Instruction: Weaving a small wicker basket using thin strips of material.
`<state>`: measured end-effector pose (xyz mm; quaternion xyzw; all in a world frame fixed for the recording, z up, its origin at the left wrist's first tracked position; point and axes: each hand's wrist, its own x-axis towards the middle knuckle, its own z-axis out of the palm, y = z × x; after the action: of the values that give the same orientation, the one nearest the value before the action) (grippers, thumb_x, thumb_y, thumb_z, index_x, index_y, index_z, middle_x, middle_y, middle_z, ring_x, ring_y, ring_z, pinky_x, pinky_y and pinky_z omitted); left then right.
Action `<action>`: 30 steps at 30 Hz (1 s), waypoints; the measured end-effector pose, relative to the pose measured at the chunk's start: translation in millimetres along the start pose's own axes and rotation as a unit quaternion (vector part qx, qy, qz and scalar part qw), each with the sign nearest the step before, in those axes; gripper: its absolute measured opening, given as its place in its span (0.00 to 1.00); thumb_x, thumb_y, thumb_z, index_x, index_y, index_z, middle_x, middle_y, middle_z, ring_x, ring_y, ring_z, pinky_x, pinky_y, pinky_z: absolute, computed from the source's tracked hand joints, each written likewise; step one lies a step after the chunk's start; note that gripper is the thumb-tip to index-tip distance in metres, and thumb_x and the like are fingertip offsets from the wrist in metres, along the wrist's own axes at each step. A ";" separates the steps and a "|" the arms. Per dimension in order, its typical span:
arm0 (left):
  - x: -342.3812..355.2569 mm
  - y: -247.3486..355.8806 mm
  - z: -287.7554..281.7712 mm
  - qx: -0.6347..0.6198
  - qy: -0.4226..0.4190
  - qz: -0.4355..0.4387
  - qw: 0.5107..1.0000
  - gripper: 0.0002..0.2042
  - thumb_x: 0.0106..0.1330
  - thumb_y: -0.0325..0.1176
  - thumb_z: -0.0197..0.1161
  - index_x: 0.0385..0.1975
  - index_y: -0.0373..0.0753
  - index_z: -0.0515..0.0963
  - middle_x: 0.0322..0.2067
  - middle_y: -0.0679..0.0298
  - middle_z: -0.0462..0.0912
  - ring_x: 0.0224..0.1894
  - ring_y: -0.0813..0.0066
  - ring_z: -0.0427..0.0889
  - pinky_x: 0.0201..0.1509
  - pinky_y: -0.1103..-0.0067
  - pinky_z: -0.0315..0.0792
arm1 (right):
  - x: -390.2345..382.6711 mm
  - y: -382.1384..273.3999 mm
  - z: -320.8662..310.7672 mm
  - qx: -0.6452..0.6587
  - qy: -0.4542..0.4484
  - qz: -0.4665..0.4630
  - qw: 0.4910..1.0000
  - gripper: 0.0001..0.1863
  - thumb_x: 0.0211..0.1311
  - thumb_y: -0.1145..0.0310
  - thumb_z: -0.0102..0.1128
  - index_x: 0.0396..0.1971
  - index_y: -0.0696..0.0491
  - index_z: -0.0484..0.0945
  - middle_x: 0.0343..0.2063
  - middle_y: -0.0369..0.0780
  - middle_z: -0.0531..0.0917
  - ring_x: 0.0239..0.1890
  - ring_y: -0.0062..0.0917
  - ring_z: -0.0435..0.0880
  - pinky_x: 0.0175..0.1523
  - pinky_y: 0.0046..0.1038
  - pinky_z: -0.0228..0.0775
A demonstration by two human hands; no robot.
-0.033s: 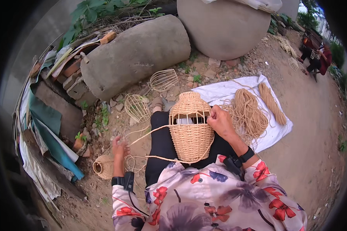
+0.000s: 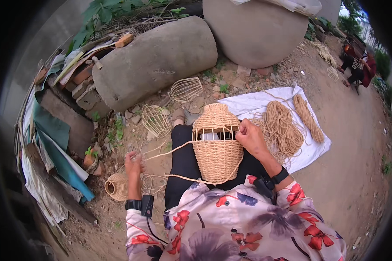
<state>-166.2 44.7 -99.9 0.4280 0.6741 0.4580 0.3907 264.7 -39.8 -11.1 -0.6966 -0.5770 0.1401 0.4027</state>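
Basket (image 2: 217, 148) upright on lap, neck pointing away

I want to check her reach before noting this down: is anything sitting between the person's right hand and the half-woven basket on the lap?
Nothing visible does. The right hand already rests on the woven basket at its open band, while the left hand pulls a cane strand out to the side.

Bare dirt ground (image 2: 361, 143) outdoors — grey concrete cylinders (image 2: 154, 61) and greenery (image 2: 104, 11) behind.
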 end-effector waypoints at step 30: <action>-88.9 110.6 127.1 -0.198 -0.335 0.013 0.921 0.13 0.67 0.32 0.60 0.48 0.35 0.77 0.26 0.73 0.78 0.23 0.89 0.74 0.27 0.88 0.75 | -24.6 -0.6 -14.6 0.159 -0.030 -0.016 0.987 0.09 0.54 0.76 0.61 0.24 0.57 0.68 0.17 0.31 0.71 0.21 0.12 0.68 0.26 0.20 0.63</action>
<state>4.0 21.3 -17.6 0.4794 0.3939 0.4173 0.6640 266.7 -68.2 -8.1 -0.6104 -0.5700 0.2440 0.4930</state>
